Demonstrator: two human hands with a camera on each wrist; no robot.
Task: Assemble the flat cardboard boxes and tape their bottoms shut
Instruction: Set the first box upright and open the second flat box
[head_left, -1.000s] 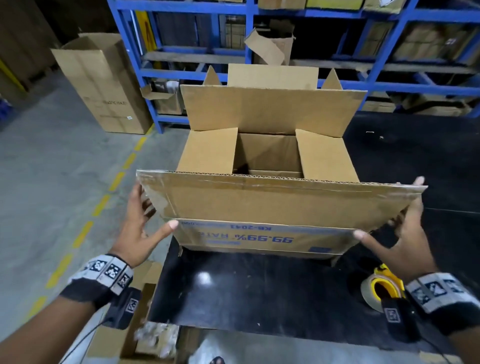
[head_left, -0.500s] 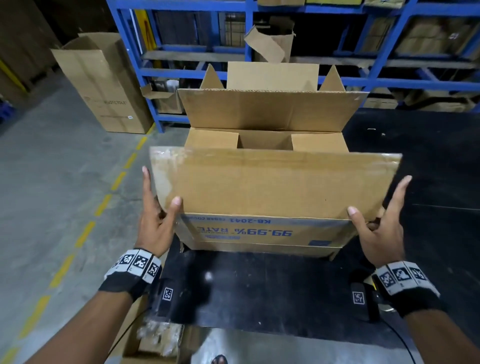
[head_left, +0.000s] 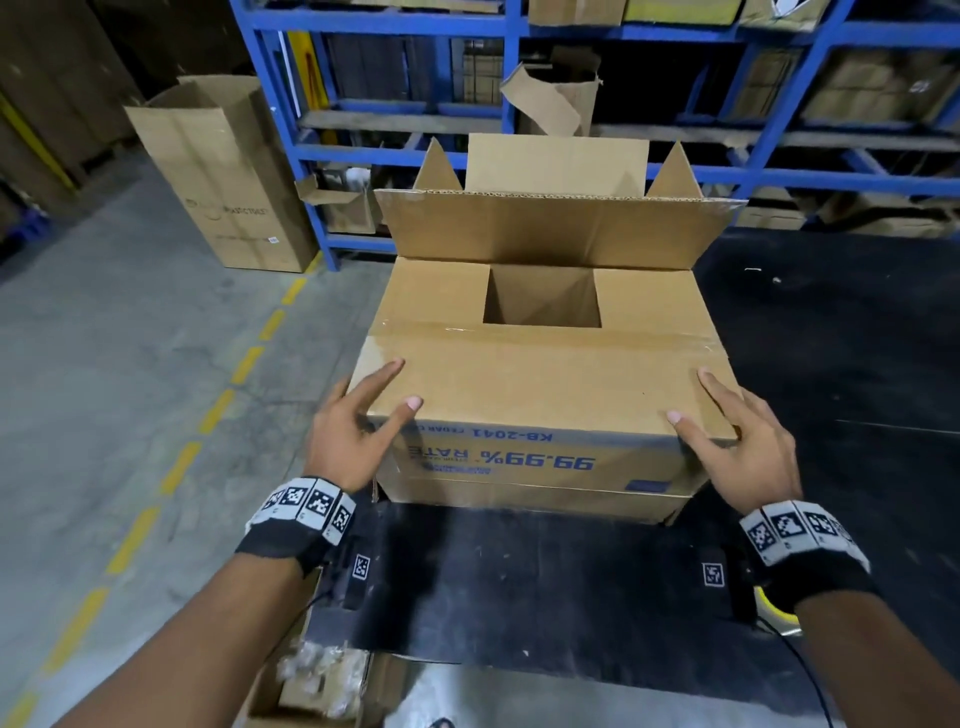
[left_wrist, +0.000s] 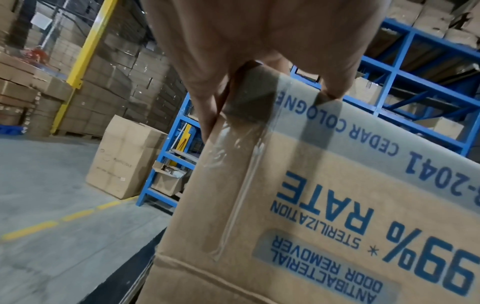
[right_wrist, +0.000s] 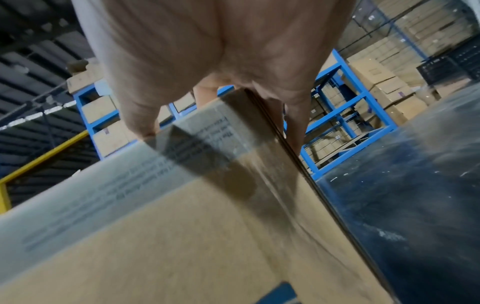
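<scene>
Now that the near flap has swung down from upright to lie flat over the box at the surface's near edge, both hands, left and right, press it with straight, open fingers; only the far flap is left to fold before taping.

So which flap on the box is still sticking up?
The far long flap stands upright. The near long flap lies flat under the left hand and right hand, and the side flaps are folded down.

Brown cardboard box with blue print, black table, blue shelving, yellow-dashed grey floor.
</scene>
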